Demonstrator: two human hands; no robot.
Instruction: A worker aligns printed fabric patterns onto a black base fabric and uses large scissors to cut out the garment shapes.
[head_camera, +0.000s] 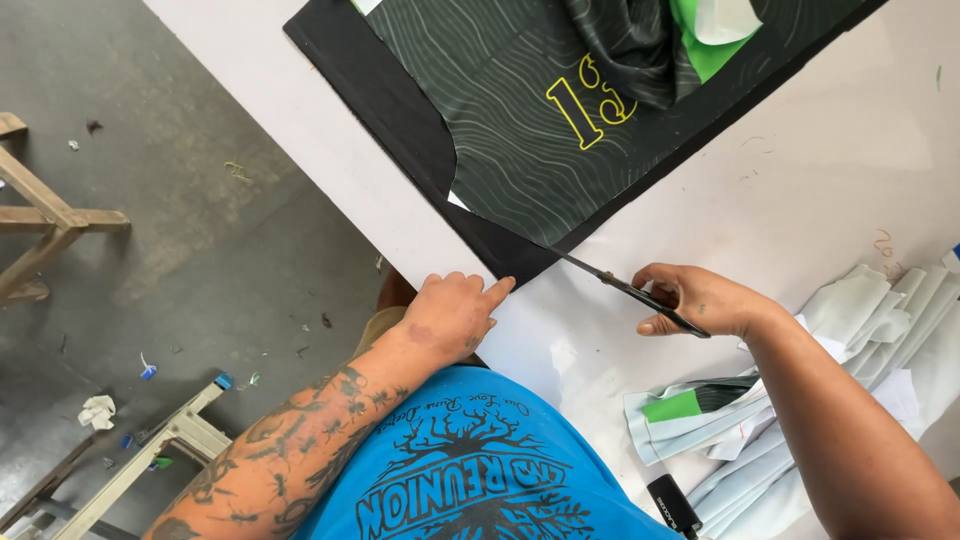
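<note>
Gripping black scissors (640, 294), the right hand (700, 300) points the blades at the corner of a dark printed fabric sheet (520, 130) lying on the white table (820, 170). The left hand (452, 315) rests loosely curled at the table edge, forefinger touching that corner, holding nothing. Pale cut strips (860, 330) lie just beside the right forearm.

Bare white table (830, 170) between dark printed fabric panel (520, 120) and heap of pale cut strips (860, 330): open passage. Right hand (700, 300) with scissors (620, 285) occupies near end of that gap, blades at panel's corner. Left hand (450, 315) blocks table edge beside same corner. Small black object (672, 503) near front edge, just beside heap. Floor-side wooden frames (50, 225) well apart from table.
</note>
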